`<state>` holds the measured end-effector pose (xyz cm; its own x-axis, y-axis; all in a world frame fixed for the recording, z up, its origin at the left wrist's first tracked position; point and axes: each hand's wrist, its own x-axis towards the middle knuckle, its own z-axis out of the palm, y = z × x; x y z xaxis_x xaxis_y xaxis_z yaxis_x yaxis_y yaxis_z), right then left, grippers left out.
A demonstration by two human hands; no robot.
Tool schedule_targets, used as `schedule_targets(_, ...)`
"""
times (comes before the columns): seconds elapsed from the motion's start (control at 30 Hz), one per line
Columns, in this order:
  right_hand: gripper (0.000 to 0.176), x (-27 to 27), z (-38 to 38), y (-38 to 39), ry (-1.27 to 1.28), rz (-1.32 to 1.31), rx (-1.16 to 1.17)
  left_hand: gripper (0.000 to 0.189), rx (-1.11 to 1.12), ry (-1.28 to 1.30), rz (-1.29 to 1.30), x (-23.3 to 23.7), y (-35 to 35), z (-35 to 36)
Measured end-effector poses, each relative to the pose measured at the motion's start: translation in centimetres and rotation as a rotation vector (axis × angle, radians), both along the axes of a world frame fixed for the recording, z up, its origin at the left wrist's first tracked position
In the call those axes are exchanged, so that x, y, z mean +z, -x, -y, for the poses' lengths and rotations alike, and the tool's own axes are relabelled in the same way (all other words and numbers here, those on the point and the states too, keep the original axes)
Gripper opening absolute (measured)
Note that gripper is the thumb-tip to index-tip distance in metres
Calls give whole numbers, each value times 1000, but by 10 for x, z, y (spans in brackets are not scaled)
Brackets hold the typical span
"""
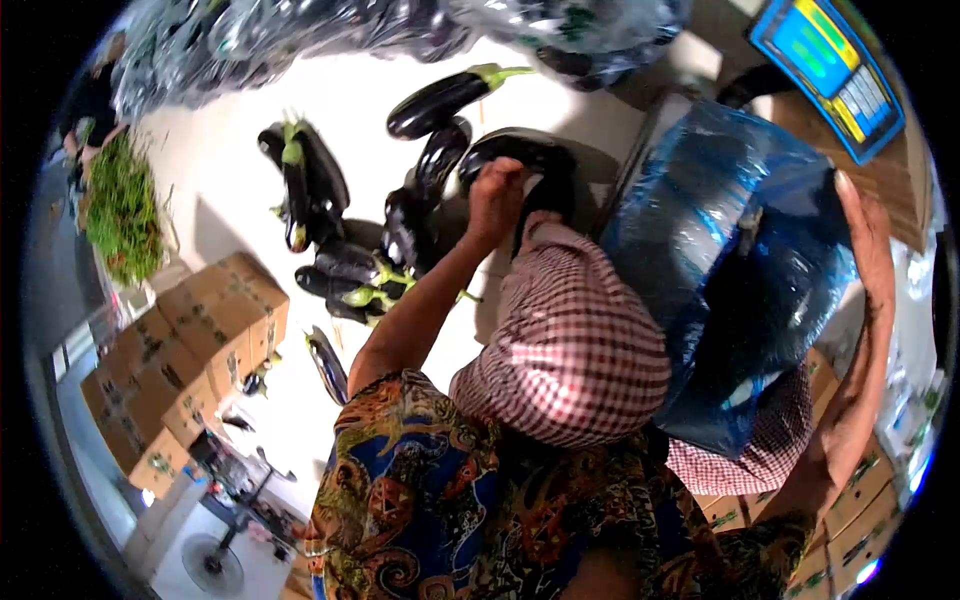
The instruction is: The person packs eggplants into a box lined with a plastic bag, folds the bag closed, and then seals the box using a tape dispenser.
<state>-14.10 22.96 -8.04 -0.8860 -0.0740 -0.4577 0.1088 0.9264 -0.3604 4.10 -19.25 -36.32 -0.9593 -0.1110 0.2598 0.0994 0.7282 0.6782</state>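
My left hand is closed at the side of a dark, glossy eggplant, just beyond my shoe. Its fingers are bent against the eggplant and partly hidden. To the right, my right hand grips the edge of a blue plastic bag, which lies open by my leg. Dark shapes show inside the bag, too shadowed to make out. Another eggplant with a green stem lies farther out on the floor. More eggplants are spread in a loose group left of my hand.
Clear plastic bags line the far side. A digital scale display stands at the upper right. Cardboard boxes are stacked at left, near a heap of greens and a fan. Another person is partly visible at the far left.
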Motion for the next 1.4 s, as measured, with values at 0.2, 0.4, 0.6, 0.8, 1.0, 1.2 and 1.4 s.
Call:
schedule_targets(0.2,63,-42,-64,9,-28,-223,125,36,451,102,228,69,-83,81)
schedule_targets(0.4,52,-22,-28,-8,10,-699,249,50,699,115,283,43,-158,151)
schedule_targets(0.6,34,7,15,-66,97,-937,289,62,633,-94,431,34,-125,124)
schedule_targets(0.8,24,8,72,-130,21,-522,195,56,646,-564,464,-19,-142,148)
schedule_targets(1.0,17,-26,77,-163,242,-215,178,48,513,-1447,369,74,-139,142)
schedule_targets(1.2,18,-39,80,-178,291,-33,275,56,519,-1932,349,92,-125,128)
schedule_targets(1.4,20,-66,52,-190,420,-102,361,89,157,-1977,323,137,-92,107)
